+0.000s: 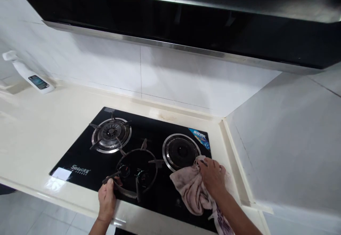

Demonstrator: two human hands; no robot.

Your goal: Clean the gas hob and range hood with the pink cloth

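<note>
My left hand (107, 197) is closed on one arm of a dark pan support (153, 183), a ring with several prongs. The ring is over the front middle of the black glass gas hob (149, 126), in front of the control knobs (124, 171). My right hand (212, 176) grips a crumpled pinkish cloth (190, 189) at the hob's right side. Part of the cloth hangs toward the front edge. Just beyond it lies the right burner (181, 152), which has no pan support on it. A small dark bit shows by my right fingertips; I cannot tell what it is.
The left burner (112, 135) carries its own pan support. A white spray bottle (32, 74) stands at the back left of the cream counter (34, 128). A black range hood (170, 25) hangs low above, and a tiled wall (287, 139) bounds the right side.
</note>
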